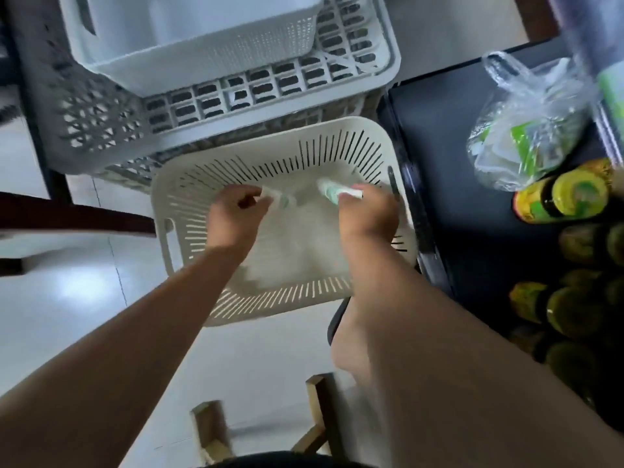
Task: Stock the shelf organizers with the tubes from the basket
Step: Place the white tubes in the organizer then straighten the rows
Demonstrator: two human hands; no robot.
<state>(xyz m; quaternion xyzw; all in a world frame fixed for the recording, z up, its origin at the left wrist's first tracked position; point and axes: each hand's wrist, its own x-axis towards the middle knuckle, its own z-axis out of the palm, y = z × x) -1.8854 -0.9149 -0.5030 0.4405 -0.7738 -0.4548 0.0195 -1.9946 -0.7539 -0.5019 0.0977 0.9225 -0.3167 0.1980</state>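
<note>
A cream slotted basket (189, 211) sits below me, and both my hands reach into it. My left hand (233, 214) pinches a white and green tube (282, 199) at its end. My right hand (368, 214) grips a second white and green tube (332, 192), whose cap end sticks out to the left. The image is blurred, so I cannot make out any other tubes on the basket floor.
Grey perforated crates (101, 123) stand stacked behind the basket, with a white woven bin (202, 59) on top. To the right, a dark shelf (439, 130) holds a clear plastic bag (526, 130) and several yellow-green bottles (567, 197). A wooden stool (216, 430) is below.
</note>
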